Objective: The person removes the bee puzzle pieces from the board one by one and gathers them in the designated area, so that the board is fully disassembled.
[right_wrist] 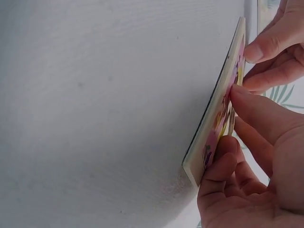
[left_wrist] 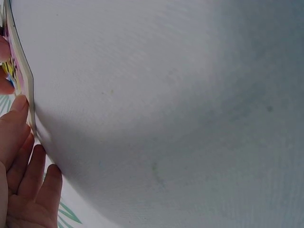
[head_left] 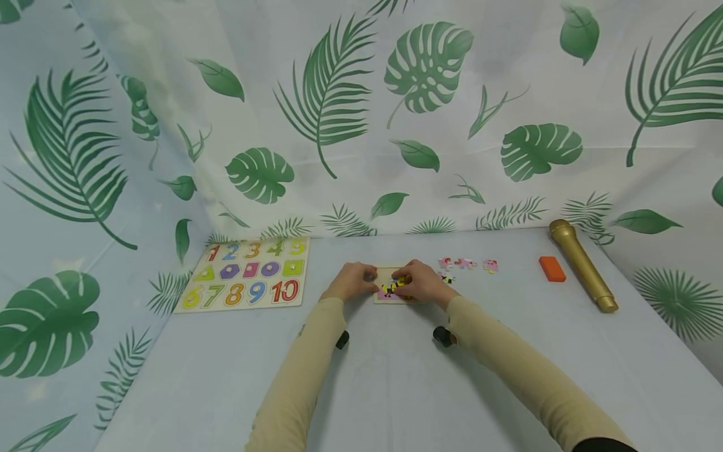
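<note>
A small wooden jigsaw board [head_left: 383, 272] with a pink picture of black-and-yellow figures lies in front of the person. The left hand [head_left: 351, 281] holds the board's left edge, its thumb on the rim and the other fingers beside it in the left wrist view. Over the board's right part, the right hand [head_left: 422, 281] pinches a jigsaw piece [right_wrist: 231, 122] between thumb and index finger, mostly hidden by them. Its other fingers rest against the near corner in the right wrist view. Several loose pink jigsaw pieces [head_left: 465, 263] lie right of the board, one partly behind the right hand.
To the left lies a number-and-shape puzzle board [head_left: 237, 276]. An orange block [head_left: 551, 269] and a gold microphone [head_left: 584, 267] lie at the right. Leaf-printed cloth [head_left: 350, 188] hangs behind the white-covered table [head_left: 390, 389].
</note>
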The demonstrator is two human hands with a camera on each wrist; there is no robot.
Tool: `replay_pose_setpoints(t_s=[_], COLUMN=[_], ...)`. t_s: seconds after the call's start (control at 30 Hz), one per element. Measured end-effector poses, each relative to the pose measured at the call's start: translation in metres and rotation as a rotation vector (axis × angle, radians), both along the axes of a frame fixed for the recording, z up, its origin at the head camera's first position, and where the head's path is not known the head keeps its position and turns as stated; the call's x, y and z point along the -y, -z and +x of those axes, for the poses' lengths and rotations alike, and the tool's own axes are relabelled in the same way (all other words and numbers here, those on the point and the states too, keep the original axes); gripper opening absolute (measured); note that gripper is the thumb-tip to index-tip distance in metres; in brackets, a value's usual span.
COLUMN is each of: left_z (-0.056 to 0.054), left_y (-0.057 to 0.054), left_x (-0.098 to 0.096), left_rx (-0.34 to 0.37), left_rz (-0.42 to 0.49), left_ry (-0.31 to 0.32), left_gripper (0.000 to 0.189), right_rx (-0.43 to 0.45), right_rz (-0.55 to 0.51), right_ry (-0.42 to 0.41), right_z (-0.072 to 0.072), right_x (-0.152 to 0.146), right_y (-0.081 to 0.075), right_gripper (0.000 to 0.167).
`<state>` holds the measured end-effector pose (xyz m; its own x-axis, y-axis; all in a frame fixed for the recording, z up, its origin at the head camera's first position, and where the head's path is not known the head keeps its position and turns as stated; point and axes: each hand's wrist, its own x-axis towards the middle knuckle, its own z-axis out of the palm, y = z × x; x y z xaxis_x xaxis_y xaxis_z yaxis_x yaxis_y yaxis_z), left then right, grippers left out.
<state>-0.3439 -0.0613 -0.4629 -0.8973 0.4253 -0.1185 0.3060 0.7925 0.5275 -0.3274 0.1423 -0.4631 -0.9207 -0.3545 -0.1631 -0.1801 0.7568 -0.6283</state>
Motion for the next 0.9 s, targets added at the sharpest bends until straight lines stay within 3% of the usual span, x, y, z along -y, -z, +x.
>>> replay_pose_setpoints(t_s=[0.3, 0.67, 0.9], left_z=[0.003, 0.005, 0.006], left_y=[-0.001, -0.001, -0.001], left_x=[0.000, 0.000, -0.001], left_rx=[-0.042, -0.031, -0.034], left_rz=[-0.026, -0.022, -0.011], left_ry=[0.011, 0.002, -0.001], left_gripper=[0.035, 0.036, 0.036], right_rx=[-0.006, -0.030, -0.043], right_rz=[-0.010, -0.022, -0.087], right_ry=[0.020, 0.049, 0.104], right_z=[0.002, 0.003, 0.005], right_x=[0.001, -0.001, -0.022], right_y=[0.001, 0.006, 0.001], right_gripper=[0.038, 0.038, 0.043])
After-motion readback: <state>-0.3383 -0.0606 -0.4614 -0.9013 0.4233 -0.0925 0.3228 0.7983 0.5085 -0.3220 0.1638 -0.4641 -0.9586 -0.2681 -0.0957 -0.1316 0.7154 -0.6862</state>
